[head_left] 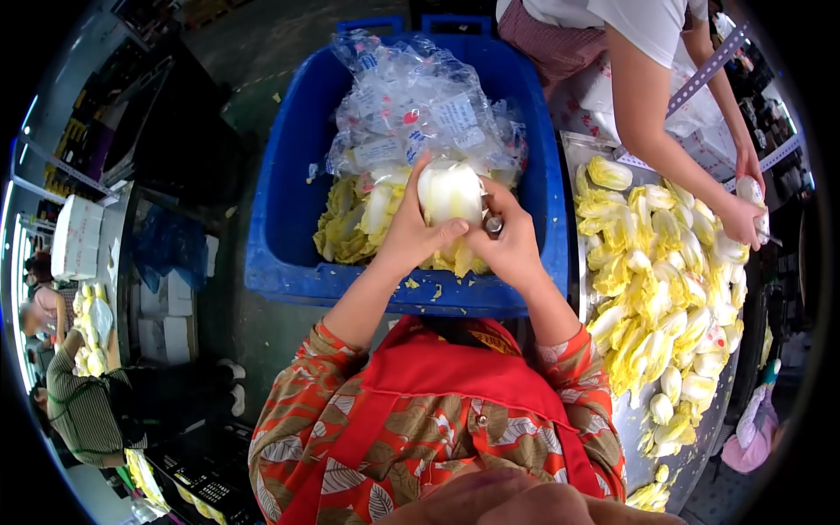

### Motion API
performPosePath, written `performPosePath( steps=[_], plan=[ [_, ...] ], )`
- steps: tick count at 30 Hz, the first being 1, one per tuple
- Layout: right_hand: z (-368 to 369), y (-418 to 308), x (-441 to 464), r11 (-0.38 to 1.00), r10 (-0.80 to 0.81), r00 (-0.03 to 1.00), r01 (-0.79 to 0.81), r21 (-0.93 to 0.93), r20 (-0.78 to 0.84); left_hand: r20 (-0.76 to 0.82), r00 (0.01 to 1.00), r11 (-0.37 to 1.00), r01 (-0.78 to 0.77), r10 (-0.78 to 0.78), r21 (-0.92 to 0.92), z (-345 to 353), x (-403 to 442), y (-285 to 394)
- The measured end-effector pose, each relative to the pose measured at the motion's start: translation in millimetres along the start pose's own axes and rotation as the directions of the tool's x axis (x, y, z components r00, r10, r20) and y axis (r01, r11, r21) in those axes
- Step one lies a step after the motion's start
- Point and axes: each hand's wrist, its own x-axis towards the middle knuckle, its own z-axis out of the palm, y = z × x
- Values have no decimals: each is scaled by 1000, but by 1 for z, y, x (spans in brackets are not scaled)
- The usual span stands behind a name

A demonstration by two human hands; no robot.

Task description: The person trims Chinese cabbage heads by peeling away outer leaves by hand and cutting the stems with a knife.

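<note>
White foam makes up the box (77,236) at the far left, and just below it in the view a person in a striped top (83,402) reaches toward yellow and white produce. Crumpled blue plastic sheeting (166,245) hangs to the right of that, above some pale boxes (166,339).

Next comes the large blue bin (262,262). Loose yellow leaves (341,229) lie in its nearer part, and clear printed bags (411,109) are heaped at its far end.

Over the bin, the left hand (408,226) cups the trimmed white cabbage (450,194), fingers curled along its left side and thumb across its near end. The wearer's red apron (464,376) shows below. The right hand (510,238) is wrapped about a metal-ended tool (493,225), its thumb and fingers against the cabbage's right side; the rest of the tool is hidden.

Right of the bin, a metal table (628,430) bears a long pile of yellow-leaved cabbages (652,280). Across it, a co-worker's hands (742,220) grasp another pale cabbage (750,190). Farther back is a person in pink (751,448).
</note>
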Motion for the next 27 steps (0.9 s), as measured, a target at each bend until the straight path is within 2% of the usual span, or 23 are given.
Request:
performPosePath(
  steps=[1, 5, 8, 9, 10, 13, 15, 16, 18, 19, 20, 22, 27],
  plan=[
    [1, -4, 0, 993, -35, 999, 37, -110, 18, -3, 999, 999, 46, -46, -16, -2, 1, -1],
    [-1, -2, 4, 979, -83, 993, 97, -181, 84, 27, 998, 997, 64, -64, -31, -20, 5, -11],
    [-13, 0, 15, 955, -109, 993, 115, -275, 36, 61, 994, 991, 98, -93, -87, -29, 0, -5],
    [-16, 16, 21, 956, -136, 989, 114, -270, -63, 56, 993, 986, 113, -107, -121, -29, -1, 0],
    [-25, 8, 26, 938, 29, 995, -60, -340, -94, 51, 993, 986, 114, -108, -122, -31, -2, -1],
    [-32, 7, 31, 903, 84, 990, -122, -412, -109, 71, 987, 963, 156, -144, -222, -34, -1, -2],
    [-26, 3, 26, 836, -260, 947, 124, -534, -187, 32, 996, 996, 86, -85, -10, -32, -2, 2],
    [-28, 3, 25, 837, -257, 948, 121, -534, -189, 34, 996, 996, 88, -87, -10, -31, -1, 3],
    [-32, 1, 23, 876, -322, 946, 311, -368, 35, 32, 997, 994, 74, -77, 76, -28, -1, 3],
    [-33, -14, 18, 899, -178, 976, 213, -382, 125, 34, 996, 994, 78, -81, 76, -25, -1, 5],
    [-32, -15, 17, 900, -178, 976, 212, -381, 123, 47, 996, 994, 68, -72, 84, -22, -1, 9],
    [-31, -17, 16, 813, -244, 936, 340, -473, 254, 57, 996, 994, 56, -62, 97, -17, -1, 16],
    [-37, -13, 19, 759, -291, 917, 395, -517, 274, 71, 996, 979, 37, -52, 203, -7, 0, 23]
  ],
)
